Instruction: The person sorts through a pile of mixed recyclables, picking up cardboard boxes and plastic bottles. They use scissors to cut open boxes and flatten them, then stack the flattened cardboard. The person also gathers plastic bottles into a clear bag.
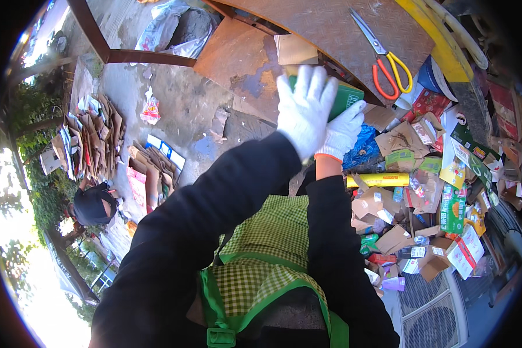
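Note:
Both my hands wear white knitted gloves and meet at a green printed box (347, 100) by the edge of a rusty metal table. My left hand (307, 107) lies over the box with its fingers stretched and spread, covering much of it. Close beside it, my right hand (343, 132) grips the box's near side; its fingers are partly hidden by the left hand. A brown cardboard piece (296, 50) shows just beyond my left fingertips. On the metal tabletop (325, 23) lie scissors (383, 61) with one red and one yellow handle, apart from my hands.
To the right spreads a heap of flattened boxes and packaging (412, 203), with a yellow tube (379, 180) and blue plastic bag (362, 148). Stacked cardboard (95, 139) stands at left, near a bending person (93, 204). An air-conditioner unit (429, 313) sits lower right.

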`<state>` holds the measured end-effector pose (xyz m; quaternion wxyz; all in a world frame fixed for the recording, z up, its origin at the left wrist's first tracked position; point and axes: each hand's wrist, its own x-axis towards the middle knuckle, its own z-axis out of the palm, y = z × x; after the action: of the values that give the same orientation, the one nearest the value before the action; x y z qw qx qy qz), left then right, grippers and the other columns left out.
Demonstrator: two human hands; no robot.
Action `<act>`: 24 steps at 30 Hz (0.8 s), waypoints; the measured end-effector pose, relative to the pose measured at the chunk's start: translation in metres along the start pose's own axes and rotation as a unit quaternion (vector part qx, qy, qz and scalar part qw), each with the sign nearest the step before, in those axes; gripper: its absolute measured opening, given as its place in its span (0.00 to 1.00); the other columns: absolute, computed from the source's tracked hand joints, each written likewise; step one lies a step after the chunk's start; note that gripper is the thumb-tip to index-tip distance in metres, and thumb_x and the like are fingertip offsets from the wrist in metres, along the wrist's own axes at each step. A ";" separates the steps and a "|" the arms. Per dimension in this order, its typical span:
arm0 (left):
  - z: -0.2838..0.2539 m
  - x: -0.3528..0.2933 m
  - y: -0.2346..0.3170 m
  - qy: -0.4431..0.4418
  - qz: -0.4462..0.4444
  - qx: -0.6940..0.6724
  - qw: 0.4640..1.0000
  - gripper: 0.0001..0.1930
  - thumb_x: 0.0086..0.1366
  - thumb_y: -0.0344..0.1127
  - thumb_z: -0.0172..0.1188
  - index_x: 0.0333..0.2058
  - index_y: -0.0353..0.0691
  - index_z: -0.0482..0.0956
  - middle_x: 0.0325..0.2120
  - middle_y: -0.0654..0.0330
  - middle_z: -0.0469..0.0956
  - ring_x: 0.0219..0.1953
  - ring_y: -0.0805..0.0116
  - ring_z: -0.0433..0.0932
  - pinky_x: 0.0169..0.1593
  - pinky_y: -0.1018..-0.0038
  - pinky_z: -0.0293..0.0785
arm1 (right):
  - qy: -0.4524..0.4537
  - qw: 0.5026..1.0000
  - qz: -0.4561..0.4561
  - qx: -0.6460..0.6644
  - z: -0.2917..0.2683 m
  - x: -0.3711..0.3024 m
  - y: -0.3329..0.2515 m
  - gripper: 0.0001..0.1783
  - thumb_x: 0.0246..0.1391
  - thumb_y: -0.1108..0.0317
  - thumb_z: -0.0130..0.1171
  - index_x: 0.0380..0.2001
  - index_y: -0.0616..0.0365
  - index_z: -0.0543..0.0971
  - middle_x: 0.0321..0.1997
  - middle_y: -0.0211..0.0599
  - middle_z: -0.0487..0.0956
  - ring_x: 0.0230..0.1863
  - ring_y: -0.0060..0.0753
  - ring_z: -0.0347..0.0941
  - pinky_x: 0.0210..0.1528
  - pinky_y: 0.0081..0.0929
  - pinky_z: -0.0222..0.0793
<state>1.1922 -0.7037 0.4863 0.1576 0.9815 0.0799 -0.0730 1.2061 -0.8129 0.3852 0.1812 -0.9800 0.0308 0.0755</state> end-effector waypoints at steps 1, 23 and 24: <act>0.004 0.006 -0.002 -0.044 -0.048 0.010 0.998 0.44 0.49 0.40 0.67 0.67 0.45 0.63 0.64 0.48 0.64 0.71 0.44 0.56 0.66 0.38 0.57 | 0.007 0.999 -0.043 -0.008 0.000 -0.007 0.001 0.58 0.41 0.62 0.73 0.71 0.65 0.52 0.59 0.53 0.68 0.51 0.55 0.73 0.52 0.49 0.73; 0.102 -0.009 -0.054 -0.096 -0.095 -0.084 0.987 0.54 0.42 0.48 0.79 0.69 0.54 0.62 0.72 0.39 0.50 0.56 0.36 0.76 0.58 0.52 0.75 | -0.116 0.707 0.385 0.582 -0.012 -0.081 0.071 0.52 0.47 0.66 0.77 0.72 0.56 0.59 0.66 0.45 0.69 0.65 0.43 0.69 0.67 0.44 0.66; 0.104 -0.005 -0.051 -0.028 0.031 0.138 0.989 0.45 0.49 0.46 0.73 0.67 0.48 0.65 0.68 0.43 0.60 0.56 0.41 0.74 0.60 0.50 0.70 | -0.220 0.614 0.422 0.629 -0.003 -0.082 0.078 0.56 0.47 0.70 0.76 0.74 0.59 0.54 0.62 0.43 0.73 0.58 0.34 0.75 0.58 0.34 0.75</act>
<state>1.1656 -0.6894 0.3745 0.0245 0.9935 0.0339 -0.1058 1.1186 -0.8841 0.3735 0.7030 -0.4584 0.4399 0.3194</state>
